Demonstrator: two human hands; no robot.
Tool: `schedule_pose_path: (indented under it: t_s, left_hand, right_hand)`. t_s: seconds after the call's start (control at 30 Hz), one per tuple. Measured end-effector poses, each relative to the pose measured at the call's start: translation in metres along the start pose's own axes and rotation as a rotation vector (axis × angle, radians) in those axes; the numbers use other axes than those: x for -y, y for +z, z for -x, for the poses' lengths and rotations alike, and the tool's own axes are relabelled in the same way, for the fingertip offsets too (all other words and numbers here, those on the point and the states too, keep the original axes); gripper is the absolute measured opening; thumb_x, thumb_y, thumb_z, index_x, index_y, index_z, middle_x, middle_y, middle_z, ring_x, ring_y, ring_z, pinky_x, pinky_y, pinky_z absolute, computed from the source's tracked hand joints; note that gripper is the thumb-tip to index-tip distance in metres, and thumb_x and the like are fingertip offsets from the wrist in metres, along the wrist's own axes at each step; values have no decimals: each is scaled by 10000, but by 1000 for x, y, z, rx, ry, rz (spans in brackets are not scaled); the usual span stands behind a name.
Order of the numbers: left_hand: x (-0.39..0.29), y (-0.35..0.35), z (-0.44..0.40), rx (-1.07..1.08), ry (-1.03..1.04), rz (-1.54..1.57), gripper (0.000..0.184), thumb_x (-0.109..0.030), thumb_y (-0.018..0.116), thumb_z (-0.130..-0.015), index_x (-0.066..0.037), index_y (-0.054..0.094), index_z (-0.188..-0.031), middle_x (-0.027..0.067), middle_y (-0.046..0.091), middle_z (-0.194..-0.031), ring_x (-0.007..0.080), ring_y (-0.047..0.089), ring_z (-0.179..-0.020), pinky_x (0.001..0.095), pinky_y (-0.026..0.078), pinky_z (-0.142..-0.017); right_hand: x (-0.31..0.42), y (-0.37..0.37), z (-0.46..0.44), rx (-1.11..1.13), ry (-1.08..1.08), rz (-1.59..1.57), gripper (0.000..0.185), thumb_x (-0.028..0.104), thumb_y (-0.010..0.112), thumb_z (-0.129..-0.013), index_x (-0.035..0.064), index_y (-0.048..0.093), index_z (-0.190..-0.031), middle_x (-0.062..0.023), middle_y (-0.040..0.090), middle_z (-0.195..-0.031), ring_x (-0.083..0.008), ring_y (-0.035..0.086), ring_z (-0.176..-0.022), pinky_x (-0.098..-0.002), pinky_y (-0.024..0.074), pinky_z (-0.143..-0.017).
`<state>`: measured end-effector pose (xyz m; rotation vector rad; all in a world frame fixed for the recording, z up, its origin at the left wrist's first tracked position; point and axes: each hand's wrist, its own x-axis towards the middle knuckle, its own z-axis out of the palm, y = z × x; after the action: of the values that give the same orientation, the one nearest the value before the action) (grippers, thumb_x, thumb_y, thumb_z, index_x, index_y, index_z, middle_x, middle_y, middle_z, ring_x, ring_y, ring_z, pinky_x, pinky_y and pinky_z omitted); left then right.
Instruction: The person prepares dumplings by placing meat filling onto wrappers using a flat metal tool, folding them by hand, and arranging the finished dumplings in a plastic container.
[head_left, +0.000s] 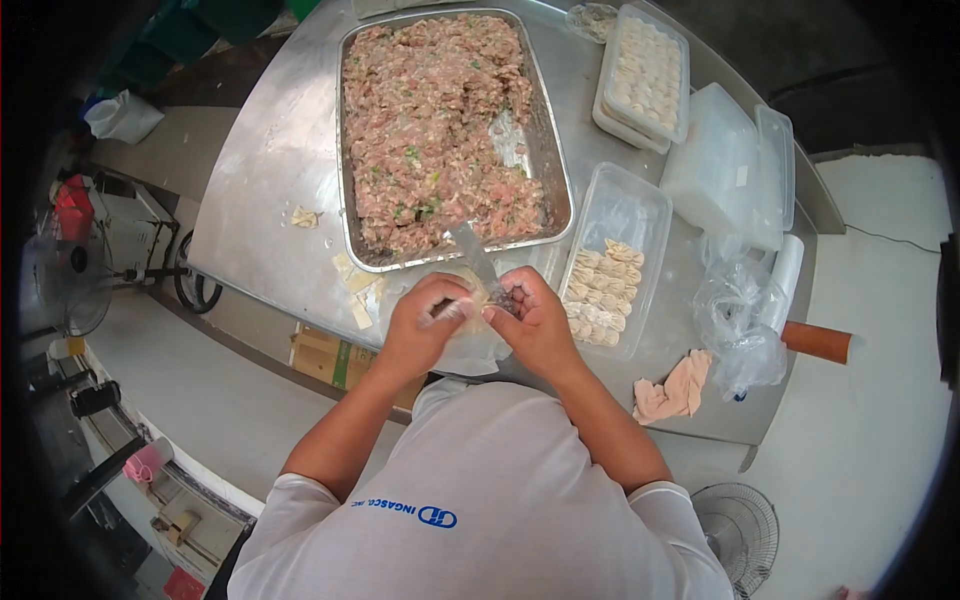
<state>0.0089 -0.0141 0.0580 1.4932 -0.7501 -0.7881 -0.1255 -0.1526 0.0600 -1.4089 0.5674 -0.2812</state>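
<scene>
My left hand (425,322) is closed in a pinch at a pale dumpling wrapper (479,296), partly hidden by the fingers. Opposite it, my right hand (535,318) grips a flat metal spatula (474,252), its blade pointing up and left. The right thumb also meets the wrapper. Just beyond both hands lies a large metal tray (513,148) of minced meat (430,130) with green bits. Loose wrapper pieces (356,283) are left of my left hand. To the right of my right hand, a clear plastic container (626,205) holds rows of folded dumplings (603,290).
Filled dumpling boxes (645,75) stand at the far right, beside stacked plastic containers (715,165). Nearer are a clear plastic bag (738,310), a brown handle-like piece (817,341) and a pink cloth (673,387). A wrapper scrap (305,217) lies left of the tray.
</scene>
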Motion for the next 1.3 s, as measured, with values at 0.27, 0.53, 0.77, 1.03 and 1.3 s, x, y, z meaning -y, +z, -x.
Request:
schedule_pose_path:
  t_s: [0.27, 0.53, 0.77, 1.03, 1.3]
  left_hand:
    - [3, -57, -1, -343, -312, 1328, 426, -312, 401, -1059, 27, 534, -1280, 212, 633, -1255, 327, 622, -1183, 473, 483, -1062]
    - [8, -46, -12, -233, -306, 1273, 391, -249, 486, -1043, 25, 520, -1320, 170, 613, -1302, 315, 604, -1199, 478, 479, -1067]
    - [-10, -22, -21, -267, -313, 1307, 371, -138, 478, -1016, 52, 515, -1332, 174, 613, -1296, 292, 611, -1183, 436, 506, -1042]
    - [-15, -11, -30, -348, -258, 1092, 353, -143, 447, -1037, 29, 498, -1342, 169, 599, -1281, 284, 606, -1180, 445, 503, -1040]
    - [-27, -21, -21, -133, -286, 959, 333, -223, 522, -1029, -30, 519, -1300, 106, 620, -1192, 242, 615, -1114, 389, 514, -971]
  right_hand:
    - [-9, -7, 17, 12, 142, -88, 296, 9, 702, -895, 20, 499, -1110, -15, 567, -889, -61, 534, -805, -258, 467, -695]
    - [28, -7, 24, -143, -441, 646, 196, -7, 645, -881, 10, 674, -1074, -128, 612, -930, -240, 618, -776, -319, 502, -681]
    - [35, -25, 29, -101, -428, 904, 334, -42, 648, -803, 60, 703, -1116, -126, 605, -895, -273, 633, -785, -350, 515, -659]
    - [39, -23, 24, -186, -511, 976, 286, -2, 651, -761, 69, 733, -1025, -110, 584, -852, -278, 604, -740, -381, 499, -625]
    - [65, -37, 37, -187, -444, 690, 255, 16, 643, -792, 62, 727, -1029, -107, 583, -836, -276, 614, -740, -390, 503, -619]
